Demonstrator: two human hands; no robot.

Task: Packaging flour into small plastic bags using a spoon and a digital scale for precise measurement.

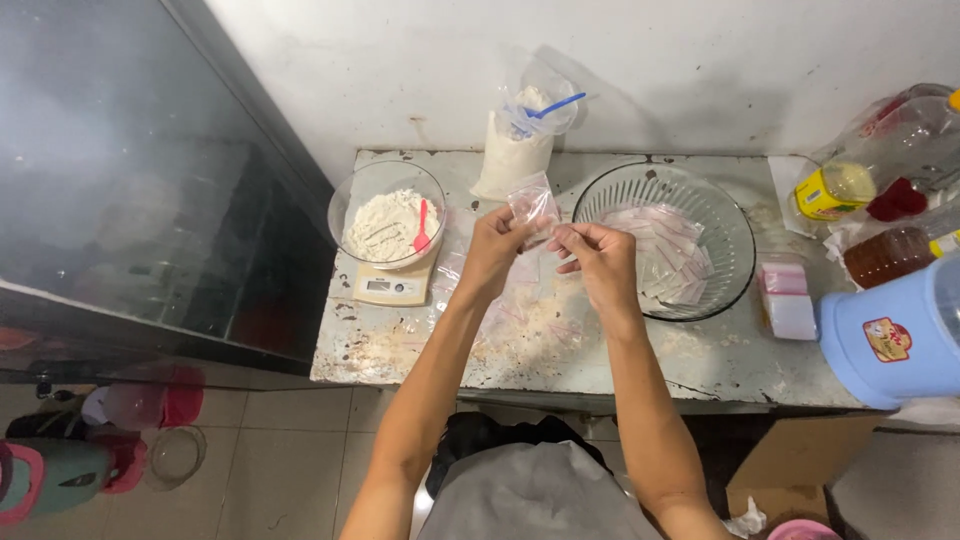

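Left hand [492, 252], centre of frame, fingers curled, pinching the lower left edge of a small clear plastic bag [532, 206]. Right hand [600, 262] just beside it, thumb and fingertips pinched on the bag's lower right edge, other fingers loosely bent. Bag held up between both hands, above the table, slightly tilted; it looks mostly empty, contents too small to tell.

Below the hands, on the worn grey table [400, 345], a sheet of clear plastic [520, 310] with powder dusted on it. Left of the hands: a glass bowl of white flour [385, 215] with a small red spoon [422, 228] in it, sitting on a white kitchen scale [392, 285]. Upper centre, against the wall: an open plastic sack of flour [512, 150] with a blue scoop handle [556, 105] sticking out. Right of the hands: a large ribbed glass bowl [735, 240] holding a pile of small filled packets [665, 250]. Further right, a stack of pink-and-white bags [787, 298]. Right edge of frame: a blue plastic jug [895, 340], bottles of oil [890, 165], a brown bottle [890, 255]. Lower left, on the tiled floor: pink and green containers [60, 470].
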